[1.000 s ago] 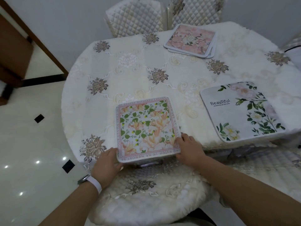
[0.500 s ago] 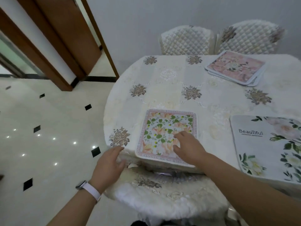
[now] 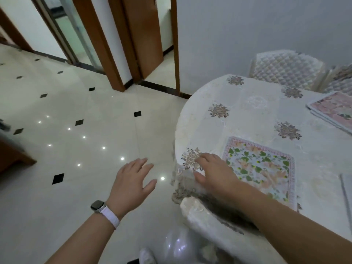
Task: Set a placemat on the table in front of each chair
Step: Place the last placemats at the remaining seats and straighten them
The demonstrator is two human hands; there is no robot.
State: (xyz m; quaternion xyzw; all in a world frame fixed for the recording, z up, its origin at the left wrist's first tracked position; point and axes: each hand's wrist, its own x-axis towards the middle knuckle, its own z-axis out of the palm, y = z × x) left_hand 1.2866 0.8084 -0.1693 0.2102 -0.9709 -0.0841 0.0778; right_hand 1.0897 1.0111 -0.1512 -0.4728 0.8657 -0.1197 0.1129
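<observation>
Plainly gripping nothing: fingers [image 3: 142, 162] of the left hand [image 3: 131, 180] spread apart in the air above the floor [image 3: 76, 149], fingers [image 3: 204, 156] of the right hand [image 3: 214, 173] loose and nearly straight, low at the counter [image 3: 185, 130] edge, touching the cloth [image 3: 253, 103] or not being hard to tell. Just beside that right hand, flat on the counter before the near chair [image 3: 205, 212]: the green-and-orange placemat [image 3: 261, 168]. Looks properly laid, so probably time to fetch another. To do that well, reach across to the pink stack [image 3: 335, 111] at the far right, lift off the top mat alone, carry it level, set it square to the counter edge before a chair lacking one, and smooth it without dragging the cloth. Counting up: two hands; one watch [image 3: 98, 205]; two single placemats, the second placemat [image 3: 347, 195] only a sliver at the right border; one stack, its number unreadable; three chairs, including two quilted chair backs [image 3: 285, 73] beyond the counter.
</observation>
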